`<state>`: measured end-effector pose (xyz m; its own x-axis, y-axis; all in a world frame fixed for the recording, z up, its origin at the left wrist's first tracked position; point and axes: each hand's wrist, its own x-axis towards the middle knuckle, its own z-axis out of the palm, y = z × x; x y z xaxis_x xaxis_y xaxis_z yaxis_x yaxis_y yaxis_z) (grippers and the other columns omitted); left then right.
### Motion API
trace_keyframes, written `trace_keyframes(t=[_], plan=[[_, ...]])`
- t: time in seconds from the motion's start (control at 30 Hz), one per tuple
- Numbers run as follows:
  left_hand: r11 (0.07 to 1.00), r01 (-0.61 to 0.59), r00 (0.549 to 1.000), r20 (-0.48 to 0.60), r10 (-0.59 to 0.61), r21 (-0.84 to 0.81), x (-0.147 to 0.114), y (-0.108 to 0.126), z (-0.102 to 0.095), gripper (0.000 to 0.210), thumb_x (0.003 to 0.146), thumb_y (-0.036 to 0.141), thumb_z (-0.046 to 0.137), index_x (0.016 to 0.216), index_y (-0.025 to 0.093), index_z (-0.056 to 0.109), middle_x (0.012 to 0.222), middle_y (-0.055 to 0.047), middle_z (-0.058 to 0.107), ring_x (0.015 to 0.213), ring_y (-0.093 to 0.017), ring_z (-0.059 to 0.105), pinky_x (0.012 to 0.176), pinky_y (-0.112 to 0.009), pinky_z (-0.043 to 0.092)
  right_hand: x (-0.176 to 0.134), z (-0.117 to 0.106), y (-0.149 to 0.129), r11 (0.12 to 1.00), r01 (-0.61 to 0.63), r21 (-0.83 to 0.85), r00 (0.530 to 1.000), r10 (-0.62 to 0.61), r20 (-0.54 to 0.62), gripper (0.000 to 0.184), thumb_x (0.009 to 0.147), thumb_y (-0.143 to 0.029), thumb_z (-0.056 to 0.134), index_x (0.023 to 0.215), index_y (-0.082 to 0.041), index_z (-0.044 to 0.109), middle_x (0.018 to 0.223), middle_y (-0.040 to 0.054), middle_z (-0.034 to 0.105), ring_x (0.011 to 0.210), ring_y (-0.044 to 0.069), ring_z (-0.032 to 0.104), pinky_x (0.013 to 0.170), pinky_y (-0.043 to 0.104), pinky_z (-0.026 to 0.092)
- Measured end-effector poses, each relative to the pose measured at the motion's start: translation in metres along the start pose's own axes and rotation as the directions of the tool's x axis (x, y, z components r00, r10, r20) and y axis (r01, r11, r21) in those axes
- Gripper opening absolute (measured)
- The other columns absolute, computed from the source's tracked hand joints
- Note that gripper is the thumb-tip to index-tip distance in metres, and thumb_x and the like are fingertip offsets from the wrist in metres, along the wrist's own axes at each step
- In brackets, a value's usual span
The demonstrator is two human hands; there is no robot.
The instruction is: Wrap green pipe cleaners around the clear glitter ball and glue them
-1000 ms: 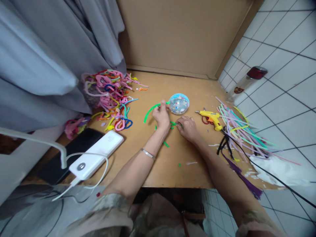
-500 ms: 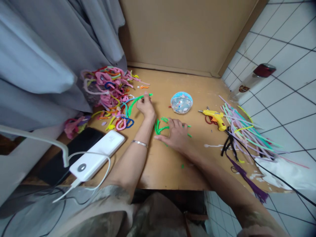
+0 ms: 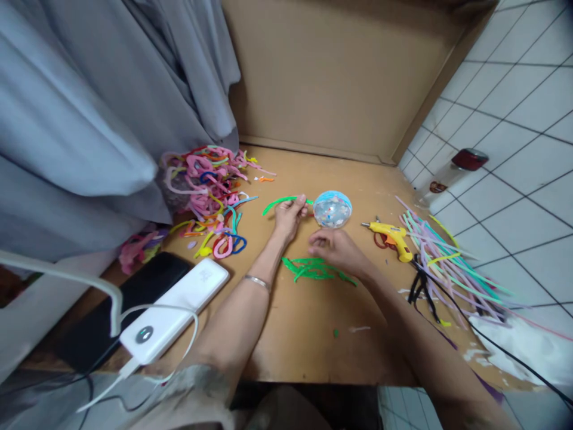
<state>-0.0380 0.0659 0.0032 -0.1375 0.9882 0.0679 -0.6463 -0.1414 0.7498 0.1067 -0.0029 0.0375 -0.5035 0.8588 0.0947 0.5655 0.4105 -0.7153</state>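
Pinched between the fingers of my left hand (image 3: 290,215) is a green pipe cleaner (image 3: 278,204), its long end pointing left and a short tip showing at the right. My right hand (image 3: 335,248) hovers just to the right with its fingers curled in; whether anything sits in them is hidden. Below both hands, a loose pile of bent green pipe cleaners (image 3: 308,269) lies on the table. Beyond my right hand stands a small round clear bowl with a blue rim (image 3: 332,209), holding bits I cannot make out.
A tangled heap of coloured pipe cleaners (image 3: 206,179) fills the back left. Near me at left lie a white power bank (image 3: 179,310) and a black phone-like slab (image 3: 156,278). To the right are a yellow glue gun (image 3: 391,237), straight pipe cleaners (image 3: 456,269) and a clear bottle (image 3: 447,176).
My left hand has carried the green pipe cleaner rightward, away from the coloured heap. My right hand has lifted off the green pile and curled its fingers. The view has tilted slightly.
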Motion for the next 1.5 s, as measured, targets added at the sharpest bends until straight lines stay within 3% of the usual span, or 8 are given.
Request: trace_keyframes(t=[0.1, 0.2, 0.37, 0.47, 0.7, 1.0, 1.2, 1.5], plan=[[0.998, 0.057, 0.995, 0.081, -0.055, -0.025, -0.002, 0.0, 0.001, 0.037, 0.056, 0.036, 0.09, 0.063, 0.012, 0.063, 0.054, 0.002, 0.06, 0.047, -0.004, 0.051, 0.049, -0.016, 0.04, 0.009, -0.004, 0.001, 0.991, 0.018, 0.135, 0.919, 0.037, -0.393, 0.018, 0.084, -0.031, 0.054, 0.081, -0.018, 0.065, 0.071, 0.001, 0.062, 0.065, 0.014, 0.054, 0.063, 0.027, 0.043], [0.992, 0.125, 0.979, 0.165, -0.122, -0.007, -0.006, -0.001, 0.003, 0.037, 0.054, 0.036, 0.09, 0.063, 0.012, 0.064, 0.054, 0.002, 0.059, 0.047, -0.003, 0.049, 0.048, -0.017, 0.039, 0.01, 0.002, 0.002, 0.971, 0.039, 0.234, 0.839, 0.095, -0.535, 0.023, 0.086, -0.041, 0.053, 0.084, -0.019, 0.063, 0.067, -0.0004, 0.059, 0.061, 0.013, 0.051, 0.058, 0.026, 0.041], [0.974, 0.192, 0.918, 0.33, -0.22, 0.117, -0.015, -0.002, 0.006, 0.039, 0.051, 0.038, 0.092, 0.058, 0.012, 0.064, 0.049, 0.004, 0.051, 0.046, -0.003, 0.042, 0.046, -0.018, 0.032, 0.001, 0.015, 0.006, 0.901, 0.05, 0.432, 0.848, 0.19, -0.494, 0.032, 0.083, -0.052, 0.055, 0.079, -0.021, 0.059, 0.059, -0.004, 0.051, 0.052, 0.01, 0.045, 0.049, 0.023, 0.037], [0.966, 0.214, 0.898, 0.358, -0.254, 0.149, -0.019, -0.004, 0.007, 0.041, 0.046, 0.04, 0.093, 0.061, 0.011, 0.068, 0.051, 0.003, 0.055, 0.048, -0.004, 0.044, 0.048, -0.019, 0.032, 0.001, 0.015, 0.009, 0.878, 0.061, 0.474, 0.843, 0.209, -0.495, 0.031, 0.079, -0.051, 0.058, 0.073, -0.021, 0.057, 0.054, -0.0054, 0.048, 0.048, 0.009, 0.041, 0.048, 0.023, 0.035], [0.982, 0.175, 0.941, 0.28, -0.188, 0.071, -0.015, 0.005, -0.001, 0.037, 0.055, 0.038, 0.09, 0.076, 0.011, 0.075, 0.061, -0.001, 0.064, 0.052, -0.004, 0.05, 0.051, -0.018, 0.037, -0.002, 0.009, 0.016, 0.95, 0.075, 0.303, 0.724, 0.157, -0.672, 0.02, 0.076, -0.039, 0.059, 0.068, -0.02, 0.058, 0.056, -0.0045, 0.048, 0.052, 0.01, 0.041, 0.05, 0.024, 0.033], [0.988, 0.157, 0.964, 0.22, -0.151, -0.006, -0.002, 0.007, -0.012, 0.026, 0.074, 0.036, 0.08, 0.08, 0.011, 0.072, 0.062, 0.0, 0.065, 0.052, -0.004, 0.055, 0.054, -0.016, 0.044, -0.007, 0.0, 0.028, 0.979, 0.059, 0.197, 0.697, 0.101, -0.71, 0.016, 0.075, -0.034, 0.058, 0.068, -0.02, 0.056, 0.058, -0.0041, 0.05, 0.054, 0.011, 0.042, 0.053, 0.025, 0.034], [0.992, 0.11, 0.988, 0.111, -0.103, -0.064, -0.001, 0.005, -0.012, 0.021, 0.078, 0.032, 0.076, 0.074, 0.013, 0.069, 0.059, 0.002, 0.06, 0.051, -0.002, 0.053, 0.053, -0.014, 0.043, -0.007, 0.0, 0.026, 0.978, 0.057, 0.202, 0.716, 0.101, -0.69, 0.017, 0.076, -0.036, 0.057, 0.067, -0.021, 0.056, 0.057, -0.0047, 0.047, 0.053, 0.011, 0.042, 0.052, 0.024, 0.034], [0.988, 0.145, 0.973, 0.175, -0.151, 0.045, -0.004, 0.012, -0.012, 0.034, 0.06, 0.034, 0.088, 0.081, 0.012, 0.073, 0.062, 0.001, 0.064, 0.05, -0.003, 0.051, 0.049, -0.015, 0.039, -0.015, -0.016, 0.034, 0.997, 0.069, -0.028, 0.682, -0.068, -0.728, 0.02, 0.084, -0.036, 0.054, 0.074, -0.02, 0.061, 0.068, 0.0009, 0.06, 0.063, 0.015, 0.051, 0.062, 0.029, 0.041]])
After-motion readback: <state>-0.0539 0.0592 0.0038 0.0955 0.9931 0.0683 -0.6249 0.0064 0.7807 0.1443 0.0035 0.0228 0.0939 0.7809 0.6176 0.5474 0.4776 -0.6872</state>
